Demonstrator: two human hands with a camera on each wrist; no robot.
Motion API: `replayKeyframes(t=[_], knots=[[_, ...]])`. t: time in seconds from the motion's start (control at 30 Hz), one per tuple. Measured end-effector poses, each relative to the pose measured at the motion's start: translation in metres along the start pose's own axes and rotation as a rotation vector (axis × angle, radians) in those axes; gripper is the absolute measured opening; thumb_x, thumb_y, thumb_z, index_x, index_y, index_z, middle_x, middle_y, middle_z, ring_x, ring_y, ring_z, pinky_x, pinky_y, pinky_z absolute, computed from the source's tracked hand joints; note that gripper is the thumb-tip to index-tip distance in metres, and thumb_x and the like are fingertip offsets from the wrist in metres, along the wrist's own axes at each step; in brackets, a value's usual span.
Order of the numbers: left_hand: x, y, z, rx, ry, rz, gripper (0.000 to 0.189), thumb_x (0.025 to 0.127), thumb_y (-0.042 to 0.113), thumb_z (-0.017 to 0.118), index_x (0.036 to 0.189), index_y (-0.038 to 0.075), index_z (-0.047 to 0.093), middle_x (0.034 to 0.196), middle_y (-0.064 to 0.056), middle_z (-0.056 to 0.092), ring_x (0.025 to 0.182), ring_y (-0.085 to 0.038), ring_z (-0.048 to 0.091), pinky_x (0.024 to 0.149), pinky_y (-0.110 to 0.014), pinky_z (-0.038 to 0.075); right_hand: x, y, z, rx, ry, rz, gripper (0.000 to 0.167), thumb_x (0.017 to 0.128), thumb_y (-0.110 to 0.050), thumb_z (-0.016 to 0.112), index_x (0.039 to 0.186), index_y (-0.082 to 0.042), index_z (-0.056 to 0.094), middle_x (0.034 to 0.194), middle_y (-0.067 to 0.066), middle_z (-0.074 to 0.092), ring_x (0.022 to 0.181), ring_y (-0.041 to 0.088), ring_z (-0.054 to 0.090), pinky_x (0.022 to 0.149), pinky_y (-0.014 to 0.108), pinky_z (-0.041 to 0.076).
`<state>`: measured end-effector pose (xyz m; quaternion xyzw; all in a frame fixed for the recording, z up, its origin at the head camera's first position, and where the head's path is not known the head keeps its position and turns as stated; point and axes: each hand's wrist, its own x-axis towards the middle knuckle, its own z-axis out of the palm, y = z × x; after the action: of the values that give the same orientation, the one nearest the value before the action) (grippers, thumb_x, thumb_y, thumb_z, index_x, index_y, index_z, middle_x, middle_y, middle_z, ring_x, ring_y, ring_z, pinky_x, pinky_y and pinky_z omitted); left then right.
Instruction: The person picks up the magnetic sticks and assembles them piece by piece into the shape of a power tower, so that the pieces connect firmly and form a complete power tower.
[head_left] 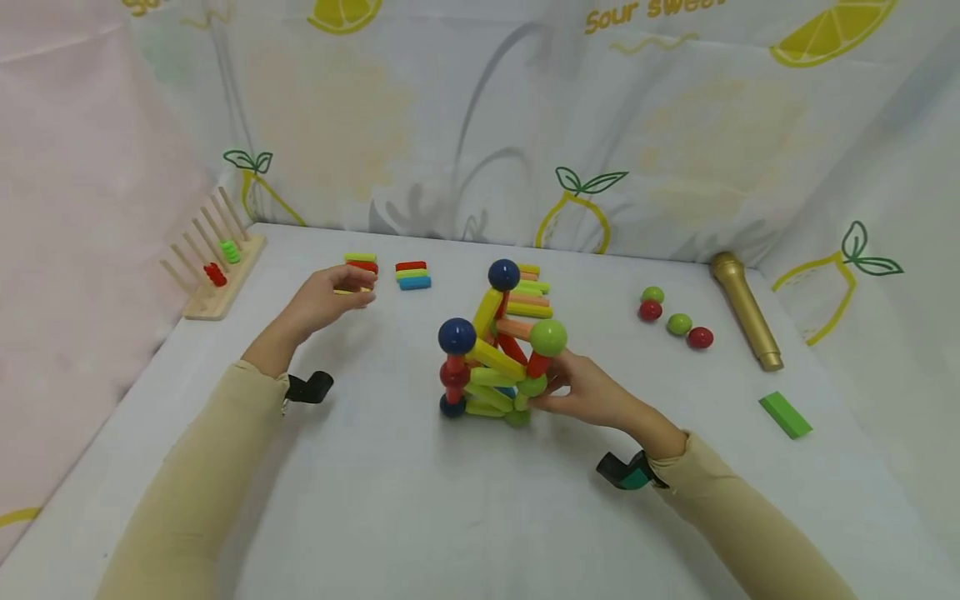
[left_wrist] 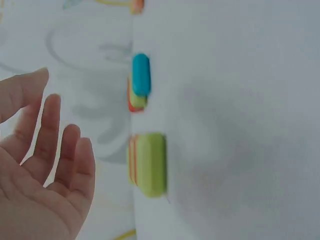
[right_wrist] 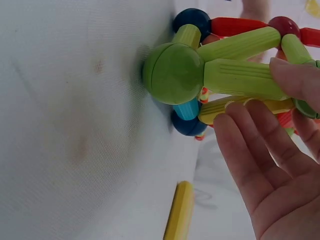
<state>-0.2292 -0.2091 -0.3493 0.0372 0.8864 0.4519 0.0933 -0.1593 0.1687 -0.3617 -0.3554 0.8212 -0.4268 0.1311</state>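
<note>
Right of the bead rack, the tower could come apart at its ball joints if the right hand, pinching its green stick, pushes sideways, since the left hand, empty with fingers apart, gives no support.

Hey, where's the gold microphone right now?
In the head view, the gold microphone lies toward the right, beside the red and green balls, beyond the green block.

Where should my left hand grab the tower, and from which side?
The tower is probably best taken by the red ball midway up its near left post, coming from the left: that post stands upright, nothing blocks that side, and the right hand holds the near right corner.
</note>
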Motion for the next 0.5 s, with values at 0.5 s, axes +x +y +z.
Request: replayKeyframes(t=[0.5], knots=[[0.022, -0.041, -0.009, 0.237, -0.08, -0.211, 0.043, 0.089, 0.02, 0.061, 0.125, -0.001, 0.052, 0.116, -0.02, 0.047, 0.103, -0.034, 0.042, 0.084, -0.042, 0.041, 0.0, 0.007, 0.003, 0.058, 0.01, 0.0, 0.05, 0.081, -0.001, 0.07, 0.122, 0.001, 0.042, 0.111, 0.016, 0.058, 0.092, 0.025, 0.063, 0.078, 0.034, 0.053]])
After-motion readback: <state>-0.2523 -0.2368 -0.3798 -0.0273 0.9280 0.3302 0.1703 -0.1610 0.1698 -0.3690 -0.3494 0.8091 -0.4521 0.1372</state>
